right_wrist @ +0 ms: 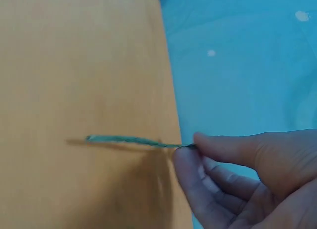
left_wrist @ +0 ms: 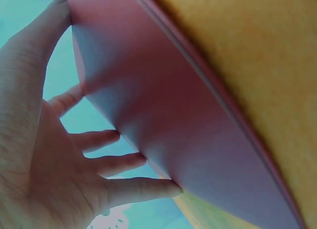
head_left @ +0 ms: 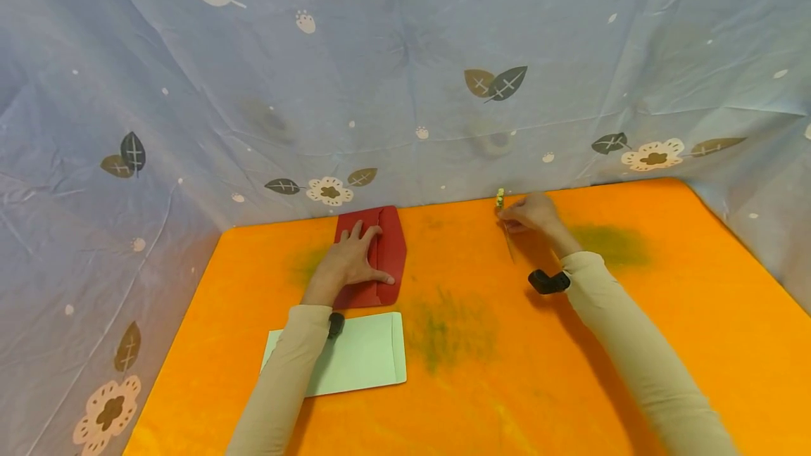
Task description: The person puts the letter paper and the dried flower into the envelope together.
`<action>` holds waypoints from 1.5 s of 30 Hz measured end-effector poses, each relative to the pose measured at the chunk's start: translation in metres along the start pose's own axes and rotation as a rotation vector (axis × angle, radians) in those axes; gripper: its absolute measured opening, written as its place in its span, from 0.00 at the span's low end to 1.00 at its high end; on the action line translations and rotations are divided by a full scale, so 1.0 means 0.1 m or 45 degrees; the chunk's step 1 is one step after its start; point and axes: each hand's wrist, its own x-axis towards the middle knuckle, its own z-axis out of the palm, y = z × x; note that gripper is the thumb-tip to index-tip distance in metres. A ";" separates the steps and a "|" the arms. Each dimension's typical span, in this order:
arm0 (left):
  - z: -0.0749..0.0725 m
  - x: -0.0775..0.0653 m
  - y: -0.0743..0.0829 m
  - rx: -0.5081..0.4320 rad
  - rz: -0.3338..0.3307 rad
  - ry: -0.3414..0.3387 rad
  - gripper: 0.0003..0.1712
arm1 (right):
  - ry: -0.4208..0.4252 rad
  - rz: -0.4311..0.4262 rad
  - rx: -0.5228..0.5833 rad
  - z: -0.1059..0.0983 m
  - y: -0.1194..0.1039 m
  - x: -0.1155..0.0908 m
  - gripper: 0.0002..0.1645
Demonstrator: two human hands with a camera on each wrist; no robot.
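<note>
A red envelope [head_left: 394,248] lies at the back left of the table, its flap side to the right. My left hand [head_left: 350,261] rests over it with fingers spread; in the left wrist view those fingertips touch the edge of the envelope [left_wrist: 163,90]. At the back of the table, right of the middle, my right hand [head_left: 534,215] pinches a thin sprig with a small yellow head [head_left: 500,197]. Its green stem [right_wrist: 124,139] sticks out between thumb and index finger in the right wrist view, just above the table. The yellow head is not visible there.
A pale green envelope [head_left: 364,354] lies nearer the front, partly under my left forearm. The orange tabletop [head_left: 469,400] has dark greenish stains. A blue-grey patterned curtain [head_left: 380,90] hangs directly behind the table and along its sides.
</note>
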 end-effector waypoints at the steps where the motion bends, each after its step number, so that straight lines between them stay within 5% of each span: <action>1: 0.00 0.00 0.00 -0.001 0.001 0.002 0.61 | -0.001 -0.001 0.025 0.02 -0.01 0.00 0.23; 22: -0.01 0.00 0.00 0.020 0.006 0.011 0.62 | -0.083 -0.025 0.756 0.74 -0.27 0.07 0.23; 45: 0.01 -0.01 0.00 0.026 0.001 0.026 0.63 | -0.098 0.019 0.793 1.53 -0.52 0.09 0.18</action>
